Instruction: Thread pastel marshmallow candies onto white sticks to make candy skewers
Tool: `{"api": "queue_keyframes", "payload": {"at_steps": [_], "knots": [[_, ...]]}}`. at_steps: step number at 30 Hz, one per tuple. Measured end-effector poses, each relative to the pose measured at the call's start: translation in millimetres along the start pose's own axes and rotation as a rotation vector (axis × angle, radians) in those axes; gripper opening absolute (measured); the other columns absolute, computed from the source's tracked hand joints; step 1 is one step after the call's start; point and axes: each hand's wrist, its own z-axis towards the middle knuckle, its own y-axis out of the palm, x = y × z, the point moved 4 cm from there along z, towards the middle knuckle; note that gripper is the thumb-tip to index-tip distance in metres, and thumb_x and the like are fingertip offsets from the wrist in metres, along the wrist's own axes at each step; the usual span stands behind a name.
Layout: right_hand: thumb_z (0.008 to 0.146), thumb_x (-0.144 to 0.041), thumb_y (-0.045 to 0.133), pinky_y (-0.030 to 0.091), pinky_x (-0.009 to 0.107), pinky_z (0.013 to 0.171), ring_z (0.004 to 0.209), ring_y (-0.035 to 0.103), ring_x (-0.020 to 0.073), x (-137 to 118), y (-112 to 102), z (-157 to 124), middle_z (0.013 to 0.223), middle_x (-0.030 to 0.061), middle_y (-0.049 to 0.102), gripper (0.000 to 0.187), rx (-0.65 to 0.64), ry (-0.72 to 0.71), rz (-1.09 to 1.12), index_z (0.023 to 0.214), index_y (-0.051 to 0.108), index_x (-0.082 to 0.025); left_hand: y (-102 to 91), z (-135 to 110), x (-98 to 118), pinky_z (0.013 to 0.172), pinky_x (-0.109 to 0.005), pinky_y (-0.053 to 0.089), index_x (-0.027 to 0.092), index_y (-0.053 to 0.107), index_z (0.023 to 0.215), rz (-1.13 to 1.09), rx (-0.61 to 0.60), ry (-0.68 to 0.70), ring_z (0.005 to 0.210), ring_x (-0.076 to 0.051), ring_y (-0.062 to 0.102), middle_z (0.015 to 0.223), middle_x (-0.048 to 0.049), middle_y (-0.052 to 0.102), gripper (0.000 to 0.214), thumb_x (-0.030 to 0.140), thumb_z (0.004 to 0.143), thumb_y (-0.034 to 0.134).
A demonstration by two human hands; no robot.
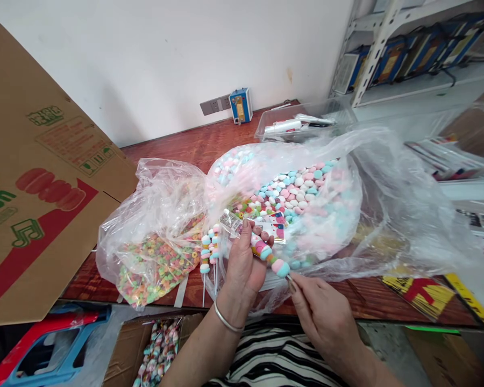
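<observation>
A clear printed wrapper (230,221) sits in my left hand (244,263), whose fingers are closed around it. Partly inside it is a marshmallow skewer (281,267) with pink, blue and white pieces and coloured rings between them. My right hand (325,312) pinches the skewer's stick close to the lowest marshmallow. More printed wrappers (280,228) lie just behind my left fingers. Left of that hand, other marshmallow skewers (205,252) rest with their white sticks pointing toward me. Behind both hands a big open plastic bag holds loose marshmallows (298,193).
Coloured cereal rings (153,269) fill a plastic bag on the left, beside a large cardboard box (44,215). A clear tray (262,134) with tubes and a blue device (241,106) stand by the wall. Below the table edge, a carton holds wrapped skewers (161,346).
</observation>
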Motion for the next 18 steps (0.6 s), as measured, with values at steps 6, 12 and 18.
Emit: {"api": "queue_keyframes", "payload": {"at_steps": [6, 12, 18], "knots": [[0.098, -0.018, 0.045, 0.051, 0.027, 0.062, 0.067, 0.066, 0.0175, 4.1, 8.8, 0.6, 0.082, 0.0052, 0.072, 0.017, -0.020, 0.168, 0.125, 0.104, 0.060, -0.018, 1.5, -9.2, -10.4, 0.073, -0.027, 0.054, 0.015, 0.061, 0.087, 0.006, -0.095, -0.074, 0.066, -0.010, 0.059, 0.073, 0.0007, 0.057, 0.021, 0.034, 0.084, 0.070], [0.098, -0.019, 0.045, 0.051, 0.027, 0.063, 0.068, 0.067, 0.0174, 7.1, 7.3, -0.2, 0.084, 0.0059, 0.073, 0.017, -0.013, 0.143, 0.100, 0.106, 0.060, -0.018, -4.5, 10.4, 12.7, 0.081, -0.031, 0.056, 0.016, 0.064, 0.102, -0.028, -0.053, -0.004, 0.080, -0.014, 0.066, 0.088, -0.0032, 0.066, 0.029, 0.034, 0.081, 0.073], [0.099, -0.016, 0.043, 0.046, 0.029, 0.058, 0.055, 0.062, 0.0166, -3.8, 10.3, 12.7, 0.068, 0.0057, 0.070, 0.018, 0.049, -0.020, -0.138, 0.099, 0.062, -0.014, 6.4, 3.3, -2.5, 0.065, -0.021, 0.053, 0.015, 0.063, 0.093, -0.081, -0.082, -0.016, 0.053, -0.004, 0.049, 0.064, 0.0061, 0.049, 0.010, 0.023, 0.087, 0.065]]}}
